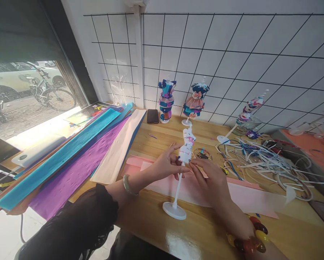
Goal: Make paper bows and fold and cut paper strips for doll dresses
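A small white dress-form mannequin (187,146), marked with pink and blue patches, stands on a thin pole above a round white base (174,210). My left hand (165,162) is closed around the lower torso and the top of the pole from the left, with some fingers hidden behind. My right hand (210,177) pinches at the lower right edge of the torso; what lies between its fingertips is too small to make out. Under both hands, pale pink paper sheets (245,195) lie across the table. Just behind the right hand are scissors (203,154).
Long blue, purple and cream crepe paper strips (80,166) cover the left side. Dressed mannequins (166,101) and a phone (152,116) stand or lie along the tiled wall. At right is a tangle of white and blue strips (262,159), near a glass jar (252,124).
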Motion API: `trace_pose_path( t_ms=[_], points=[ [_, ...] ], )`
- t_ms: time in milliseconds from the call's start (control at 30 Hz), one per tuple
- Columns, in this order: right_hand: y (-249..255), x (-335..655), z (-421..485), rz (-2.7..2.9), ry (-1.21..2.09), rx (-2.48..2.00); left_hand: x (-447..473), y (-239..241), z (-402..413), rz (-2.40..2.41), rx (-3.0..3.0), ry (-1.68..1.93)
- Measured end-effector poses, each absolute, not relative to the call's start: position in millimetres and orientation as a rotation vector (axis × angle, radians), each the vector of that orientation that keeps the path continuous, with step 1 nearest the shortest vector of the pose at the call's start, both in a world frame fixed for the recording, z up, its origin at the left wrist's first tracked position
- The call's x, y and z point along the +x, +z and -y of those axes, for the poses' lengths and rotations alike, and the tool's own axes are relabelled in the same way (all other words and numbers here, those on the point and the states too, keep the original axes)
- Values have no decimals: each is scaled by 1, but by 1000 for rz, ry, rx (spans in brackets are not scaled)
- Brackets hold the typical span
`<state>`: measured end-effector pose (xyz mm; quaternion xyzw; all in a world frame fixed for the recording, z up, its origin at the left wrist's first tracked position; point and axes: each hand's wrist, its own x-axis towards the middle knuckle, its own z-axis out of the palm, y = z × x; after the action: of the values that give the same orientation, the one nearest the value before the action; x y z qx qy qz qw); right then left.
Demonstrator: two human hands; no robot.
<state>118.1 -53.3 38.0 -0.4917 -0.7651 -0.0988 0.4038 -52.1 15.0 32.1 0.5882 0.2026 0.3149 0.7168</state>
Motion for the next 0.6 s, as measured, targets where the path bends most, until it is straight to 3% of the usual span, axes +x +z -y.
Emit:
trace_pose_path(
  t_ms=[600],
  points=[
    [33, 118, 51, 1929, -141, -1326, -50, 32, -12, -422, 1269, 672]
  ],
)
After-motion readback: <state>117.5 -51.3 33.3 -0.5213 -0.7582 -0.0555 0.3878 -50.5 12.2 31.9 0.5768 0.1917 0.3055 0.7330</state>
